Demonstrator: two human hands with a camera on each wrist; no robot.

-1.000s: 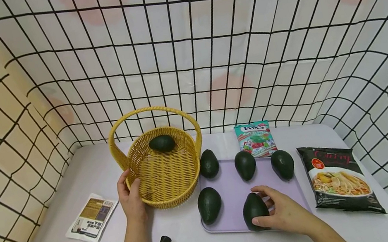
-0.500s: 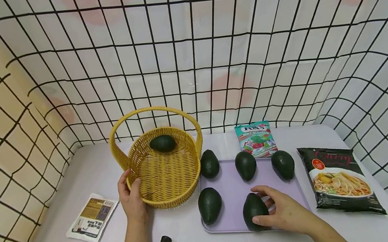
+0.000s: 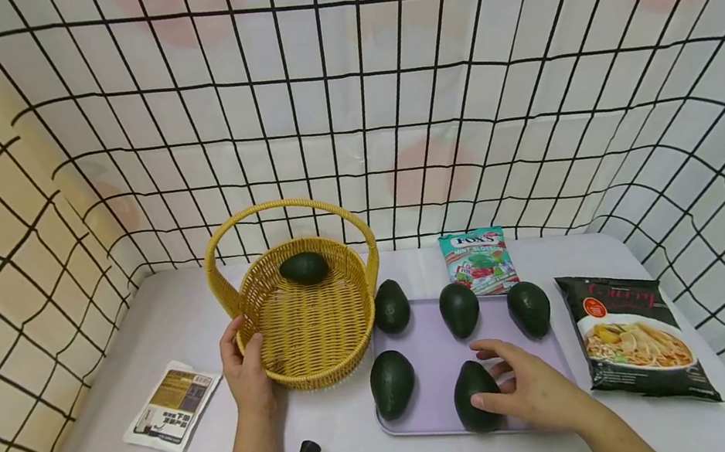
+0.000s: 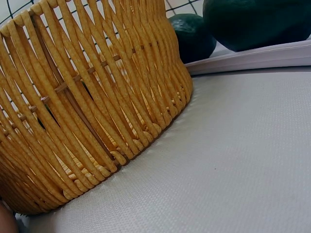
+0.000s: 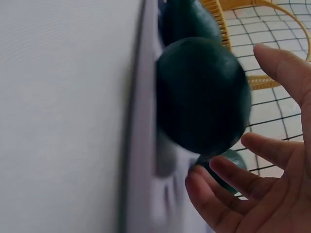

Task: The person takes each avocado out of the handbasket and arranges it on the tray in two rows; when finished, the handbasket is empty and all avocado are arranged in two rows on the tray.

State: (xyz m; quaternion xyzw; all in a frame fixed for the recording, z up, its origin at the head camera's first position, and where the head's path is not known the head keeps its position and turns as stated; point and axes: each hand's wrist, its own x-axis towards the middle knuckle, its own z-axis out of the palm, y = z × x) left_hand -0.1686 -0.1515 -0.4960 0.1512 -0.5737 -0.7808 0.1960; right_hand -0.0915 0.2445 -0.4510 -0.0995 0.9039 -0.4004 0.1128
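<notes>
My left hand (image 3: 245, 368) grips the left rim of a yellow wicker basket (image 3: 312, 335), thumb over the inside and fingers outside. One dark green avocado (image 3: 304, 268) lies at the back of the basket. In the left wrist view the woven wall (image 4: 87, 97) fills much of the picture. Over the front of a lilac tray (image 3: 433, 371), my right hand (image 3: 531, 392) stands around another avocado (image 3: 475, 396). The right wrist view shows its thumb apart from this avocado (image 5: 204, 94), with the fingers spread beside and below it.
More avocados lie on the tray: one front left (image 3: 392, 384), one back left (image 3: 392, 306), one back middle (image 3: 459, 310), one back right (image 3: 529, 308). Around it are a candy bag (image 3: 478, 261), a noodle packet (image 3: 635, 337) and, far left, a white pouch (image 3: 174, 408). Gridded cloth (image 3: 344, 104) hangs behind.
My right hand has shifted slightly right and its fingers have loosened away from the front avocado, which stays on the tray. The left hand and basket hold almost the same place.
</notes>
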